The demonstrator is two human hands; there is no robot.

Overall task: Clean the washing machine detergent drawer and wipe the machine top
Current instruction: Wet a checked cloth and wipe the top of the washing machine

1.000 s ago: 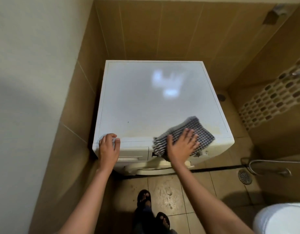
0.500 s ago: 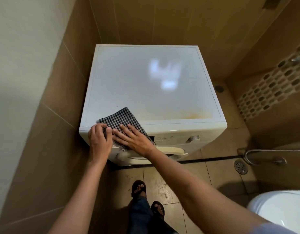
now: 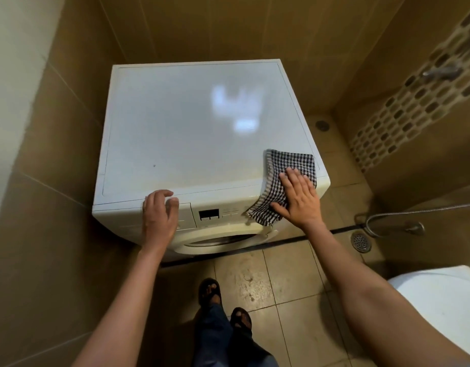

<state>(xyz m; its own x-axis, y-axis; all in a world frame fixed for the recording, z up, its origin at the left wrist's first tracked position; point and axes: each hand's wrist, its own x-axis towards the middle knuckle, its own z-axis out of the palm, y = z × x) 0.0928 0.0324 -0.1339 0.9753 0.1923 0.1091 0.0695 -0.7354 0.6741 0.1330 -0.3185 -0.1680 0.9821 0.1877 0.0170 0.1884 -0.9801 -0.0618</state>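
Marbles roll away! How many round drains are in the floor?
2: a round metal grated drain right of the white washing machine's front, and a second round drain by its back right corner. More may be hidden.

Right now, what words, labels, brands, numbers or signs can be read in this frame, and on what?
No text can be read.
control panel: dark display and faint marks beside it, too small and blurred to read.
checked cloth: pattern only, no lettering.
machine top: a light reflection, no print.

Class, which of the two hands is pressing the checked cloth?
The right hand, flat on the checked cloth at the machine's front right corner; the left hand holds no cloth.
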